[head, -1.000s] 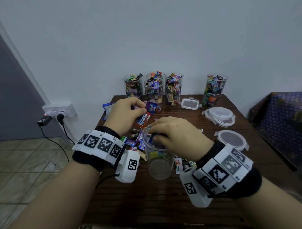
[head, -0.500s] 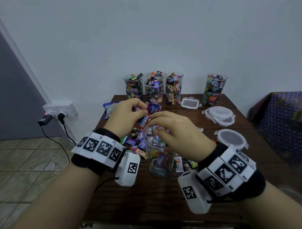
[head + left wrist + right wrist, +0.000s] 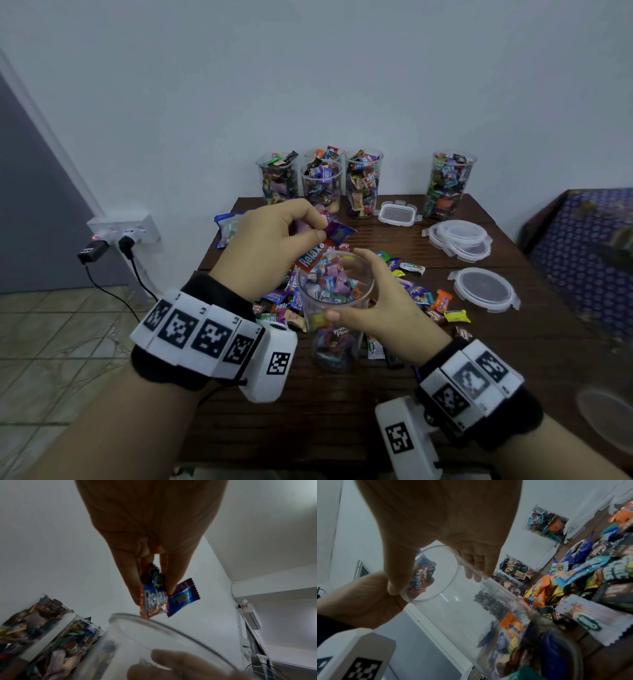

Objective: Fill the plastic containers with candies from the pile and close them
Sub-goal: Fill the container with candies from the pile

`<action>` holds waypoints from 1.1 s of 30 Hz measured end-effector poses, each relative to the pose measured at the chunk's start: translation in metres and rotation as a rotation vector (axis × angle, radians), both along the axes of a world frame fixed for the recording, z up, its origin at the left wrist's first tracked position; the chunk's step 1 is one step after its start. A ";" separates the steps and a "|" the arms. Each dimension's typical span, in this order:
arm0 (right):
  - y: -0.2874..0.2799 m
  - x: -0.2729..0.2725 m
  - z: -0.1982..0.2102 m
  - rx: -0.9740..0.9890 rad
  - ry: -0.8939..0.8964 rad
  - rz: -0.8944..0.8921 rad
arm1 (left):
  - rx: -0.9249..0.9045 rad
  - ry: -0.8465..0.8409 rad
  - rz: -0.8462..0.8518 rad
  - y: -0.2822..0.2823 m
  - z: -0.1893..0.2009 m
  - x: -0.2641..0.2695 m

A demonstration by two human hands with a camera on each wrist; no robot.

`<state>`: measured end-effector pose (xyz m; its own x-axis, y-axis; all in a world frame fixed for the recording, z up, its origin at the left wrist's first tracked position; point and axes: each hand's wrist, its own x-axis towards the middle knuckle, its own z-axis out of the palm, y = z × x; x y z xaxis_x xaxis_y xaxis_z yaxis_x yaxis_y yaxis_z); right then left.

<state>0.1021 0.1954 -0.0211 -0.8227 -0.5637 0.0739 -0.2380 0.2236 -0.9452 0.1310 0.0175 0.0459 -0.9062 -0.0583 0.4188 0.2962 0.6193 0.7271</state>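
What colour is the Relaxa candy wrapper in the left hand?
Red-orange with a blue panel and white lettering; the candy wrapper in the left hand shows best from the left wrist.

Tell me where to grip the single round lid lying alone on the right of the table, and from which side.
Take the round lid by its rim, ideally at one of the small tabs that stick out, pinching from above. It lies flat on the table, so only its edge offers purchase. Its right and near sides look free; candies lie off its left.

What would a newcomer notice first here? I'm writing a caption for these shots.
The clear cup at the table's centre, held by the right hand. Just above its rim, the left hand pinches candies. Five filled cups line the back wall.
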 end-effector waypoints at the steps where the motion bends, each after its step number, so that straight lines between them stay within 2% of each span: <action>1: -0.001 0.000 -0.001 -0.010 -0.008 -0.008 | -0.006 -0.014 -0.026 0.002 0.000 0.001; 7: 0.000 -0.002 -0.005 -0.021 0.015 -0.030 | -0.121 -0.124 -0.102 0.008 -0.006 0.004; 14: 0.002 -0.001 -0.004 -0.022 0.047 -0.034 | -0.051 -0.187 -0.135 0.011 -0.012 0.008; 21: 0.001 -0.002 -0.006 -0.045 0.023 -0.027 | 0.045 -0.138 -0.141 0.007 -0.015 0.007; 24: 0.002 -0.001 -0.005 -0.030 0.017 -0.028 | 0.092 -0.067 -0.081 0.002 -0.016 0.004; 26: 0.003 -0.002 -0.004 0.009 0.015 -0.025 | 0.143 -0.059 -0.020 -0.004 -0.017 0.002; 29: 0.007 -0.005 -0.002 0.140 0.041 0.026 | 0.164 -0.139 0.060 -0.017 -0.020 -0.005; 33: 0.018 -0.023 -0.005 0.349 0.118 0.157 | 0.027 -0.292 0.130 -0.034 -0.031 -0.018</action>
<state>0.0792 0.2137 -0.0261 -0.7218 -0.6899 -0.0554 -0.3974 0.4787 -0.7829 0.1133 -0.0163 0.0148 -0.9722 -0.1889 0.1386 -0.0079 0.6176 0.7864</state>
